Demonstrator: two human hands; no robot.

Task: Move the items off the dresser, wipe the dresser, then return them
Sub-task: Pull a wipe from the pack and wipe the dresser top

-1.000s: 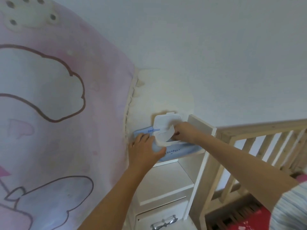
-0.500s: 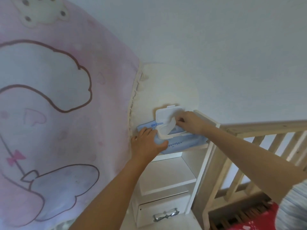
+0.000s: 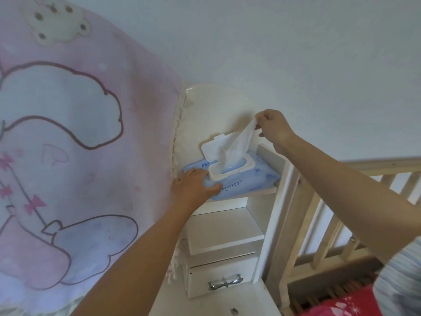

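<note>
a pink cartoon-print cloth (image 3: 79,156) hangs at far left, its fringed edge just beside a narrow white dresser (image 3: 225,229) set against the wall. the person's left hand (image 3: 193,187) rests on the left end of a blue pack of wet wipes (image 3: 255,176) lying on the dresser's top shelf. the fingers are laid fairly straight over the wrapper with the thumb across its front. they grasp nothing and only press down, apparently so the light pack neither lifts nor slides off the shelf while a sheet is drawn. the pack's white flip lid (image 3: 216,148) stands open. from the slot a single white wipe (image 3: 237,144) stretches up and to the right, its lower end inside the pack. lower down, the dresser has an open shelf and a drawer with a metal bow-shaped handle (image 3: 224,285). the right hand (image 3: 272,128), raised near the wall, pinches the wipe's top corner between thumb and fingertips. the upward, outward pull looks meant to free the sheet cleanly. the step in hand appears to be fetching the wipe for cleaning, and the pack itself has yet to come off the dresser. a wooden cot rail (image 3: 341,179), red fabric (image 3: 341,304) and a striped sleeve (image 3: 401,281) fill the right.
</note>
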